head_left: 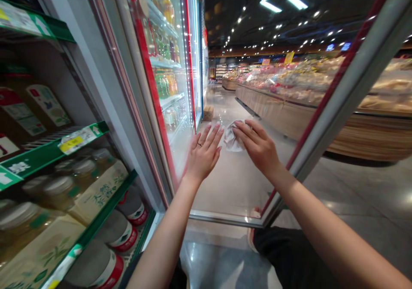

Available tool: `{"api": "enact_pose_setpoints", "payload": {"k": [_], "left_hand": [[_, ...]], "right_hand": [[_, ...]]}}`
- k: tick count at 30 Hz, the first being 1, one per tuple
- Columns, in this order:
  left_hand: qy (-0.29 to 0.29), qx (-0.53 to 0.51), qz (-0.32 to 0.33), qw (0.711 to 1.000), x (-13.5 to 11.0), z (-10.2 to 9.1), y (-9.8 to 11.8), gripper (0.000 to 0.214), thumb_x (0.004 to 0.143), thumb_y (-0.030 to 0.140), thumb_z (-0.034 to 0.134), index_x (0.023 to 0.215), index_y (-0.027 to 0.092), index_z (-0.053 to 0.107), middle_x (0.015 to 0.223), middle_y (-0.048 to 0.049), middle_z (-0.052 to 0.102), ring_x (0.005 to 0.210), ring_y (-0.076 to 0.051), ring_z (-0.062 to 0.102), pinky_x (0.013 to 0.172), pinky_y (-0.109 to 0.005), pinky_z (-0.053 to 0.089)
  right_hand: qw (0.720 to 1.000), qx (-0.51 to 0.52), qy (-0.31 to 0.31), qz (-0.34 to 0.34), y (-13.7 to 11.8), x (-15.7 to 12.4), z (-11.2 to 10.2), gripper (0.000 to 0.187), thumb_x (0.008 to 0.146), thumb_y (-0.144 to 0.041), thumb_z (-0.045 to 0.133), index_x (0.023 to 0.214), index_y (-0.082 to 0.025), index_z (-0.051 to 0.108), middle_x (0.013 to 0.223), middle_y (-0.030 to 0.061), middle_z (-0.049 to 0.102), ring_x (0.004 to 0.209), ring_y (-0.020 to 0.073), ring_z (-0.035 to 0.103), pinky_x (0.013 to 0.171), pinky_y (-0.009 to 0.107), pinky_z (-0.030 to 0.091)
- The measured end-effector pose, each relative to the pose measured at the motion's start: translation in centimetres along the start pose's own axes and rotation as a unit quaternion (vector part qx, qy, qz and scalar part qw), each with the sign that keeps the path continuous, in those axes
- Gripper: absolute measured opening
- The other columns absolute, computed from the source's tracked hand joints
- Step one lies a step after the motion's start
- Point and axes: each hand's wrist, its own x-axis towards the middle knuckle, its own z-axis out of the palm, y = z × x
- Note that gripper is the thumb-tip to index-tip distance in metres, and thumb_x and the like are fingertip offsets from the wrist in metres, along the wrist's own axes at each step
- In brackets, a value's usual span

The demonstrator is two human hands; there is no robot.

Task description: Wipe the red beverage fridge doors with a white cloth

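Note:
A glass fridge door [231, 182] with a grey metal frame and red edging stands open in front of me. My left hand [203, 154] lies against the glass with its fingers stretched out, a ring on one finger, and holds nothing. Just to its right, my right hand [257, 145] presses a crumpled white cloth [233, 136] to the pane. The cloth sticks out past the fingertips toward my left hand. It may be paper or fabric; I cannot tell which. A hazy patch [183, 147] shows on the glass left of my left hand.
Shelves on the left hold jars [61, 190], boxed goods and red-labelled containers [122, 233] behind green price strips [83, 139]. Lit drink shelves [165, 61] show through the glass. A cardboard box [208, 113] stands on the floor, and a wood-sided display [370, 139] lies to the right.

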Motion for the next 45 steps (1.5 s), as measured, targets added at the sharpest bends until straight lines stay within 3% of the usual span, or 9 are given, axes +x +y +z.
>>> {"api": "enact_pose_setpoints", "payload": {"k": [5, 12, 18, 22, 26, 32, 35, 40, 45], "left_hand": [[-0.021, -0.005, 0.005, 1.000, 0.3, 0.1, 0.5, 0.073, 0.112, 0.025, 0.045, 0.176, 0.028, 0.009, 0.177, -0.0026, 0.034, 0.168, -0.017, 0.019, 0.141, -0.040, 0.015], [-0.041, -0.002, 0.008, 0.999, 0.5, -0.2, 0.9, 0.075, 0.112, 0.025, 0.043, 0.175, 0.029, 0.003, 0.178, -0.0029, 0.030, 0.168, -0.020, 0.023, 0.140, -0.043, 0.018], [-0.049, 0.003, 0.012, 0.999, 0.8, 0.2, 1.9, 0.075, 0.112, 0.025, 0.044, 0.175, 0.028, 0.004, 0.178, -0.0030, 0.031, 0.168, -0.019, 0.024, 0.140, -0.041, 0.019], [-0.040, -0.003, 0.022, 0.999, 1.3, 0.8, 2.9, 0.074, 0.112, 0.025, 0.044, 0.176, 0.027, 0.007, 0.177, -0.0038, 0.033, 0.168, -0.019, 0.024, 0.140, -0.041, 0.018], [-0.050, -0.018, 0.027, 0.998, 1.9, 1.3, 3.8, 0.074, 0.111, 0.025, 0.043, 0.176, 0.027, 0.006, 0.177, -0.0039, 0.033, 0.168, -0.019, 0.025, 0.139, -0.040, 0.019], [-0.050, -0.024, 0.013, 0.998, 1.9, 2.6, 5.2, 0.079, 0.111, 0.027, 0.044, 0.175, 0.025, -0.003, 0.178, -0.0061, 0.032, 0.168, -0.020, 0.026, 0.139, -0.042, 0.017], [-0.069, -0.015, 0.026, 0.997, 1.8, 3.5, 6.0, 0.079, 0.111, 0.028, 0.047, 0.176, 0.024, 0.003, 0.178, -0.0063, 0.033, 0.168, -0.022, 0.026, 0.140, -0.042, 0.017], [-0.079, 0.015, 0.074, 0.994, 1.5, 4.5, 7.0, 0.068, 0.110, 0.028, 0.049, 0.173, 0.022, 0.026, 0.175, -0.0057, 0.039, 0.167, -0.020, 0.030, 0.139, -0.039, 0.018], [-0.104, 0.021, 0.068, 0.992, 1.1, 5.2, 7.1, 0.071, 0.109, 0.029, 0.051, 0.174, 0.025, 0.023, 0.175, -0.0041, 0.038, 0.165, -0.019, 0.034, 0.138, -0.036, 0.019]], "right_hand": [[0.998, -0.007, 0.041, 0.056, -0.1, 1.4, 0.3, 0.055, 0.106, -0.014, 0.059, 0.160, -0.027, 0.056, 0.152, 0.0070, 0.069, 0.149, 0.0269, 0.058, 0.123, 0.049, 0.056], [1.000, 0.002, -0.027, 0.012, 0.6, -0.8, -1.1, 0.055, 0.107, -0.013, 0.058, 0.160, -0.025, 0.055, 0.154, 0.0070, 0.068, 0.149, 0.0249, 0.058, 0.125, 0.045, 0.054], [0.996, -0.023, 0.034, 0.080, 2.2, -0.5, -1.8, 0.052, 0.109, -0.019, 0.056, 0.160, -0.030, 0.055, 0.154, 0.0036, 0.068, 0.149, 0.0253, 0.057, 0.126, 0.046, 0.053], [0.999, -0.010, 0.017, 0.046, 2.2, -0.9, -1.9, 0.054, 0.108, -0.018, 0.056, 0.161, -0.028, 0.054, 0.153, 0.0043, 0.069, 0.150, 0.0246, 0.056, 0.125, 0.045, 0.053], [0.999, -0.018, -0.021, 0.023, 3.3, -2.3, -3.4, 0.053, 0.107, -0.015, 0.058, 0.159, -0.026, 0.057, 0.153, 0.0065, 0.068, 0.148, 0.0250, 0.058, 0.125, 0.044, 0.053], [0.996, -0.063, 0.045, 0.050, 5.7, -1.3, -4.9, 0.051, 0.107, -0.016, 0.059, 0.156, -0.027, 0.060, 0.150, 0.0062, 0.070, 0.145, 0.0265, 0.060, 0.124, 0.048, 0.053], [0.996, -0.063, 0.034, 0.048, 5.8, -1.5, -4.9, 0.052, 0.107, -0.016, 0.057, 0.158, -0.028, 0.058, 0.152, 0.0057, 0.069, 0.146, 0.0257, 0.060, 0.125, 0.047, 0.053], [0.998, -0.067, -0.017, -0.006, 6.1, -4.0, -6.1, 0.051, 0.105, -0.015, 0.061, 0.156, -0.024, 0.060, 0.151, 0.0069, 0.070, 0.145, 0.0263, 0.061, 0.121, 0.045, 0.056], [0.995, -0.077, 0.006, 0.060, 7.5, -3.6, -7.4, 0.052, 0.105, -0.013, 0.060, 0.154, -0.030, 0.061, 0.150, 0.0053, 0.071, 0.142, 0.0268, 0.063, 0.119, 0.050, 0.058]]}}
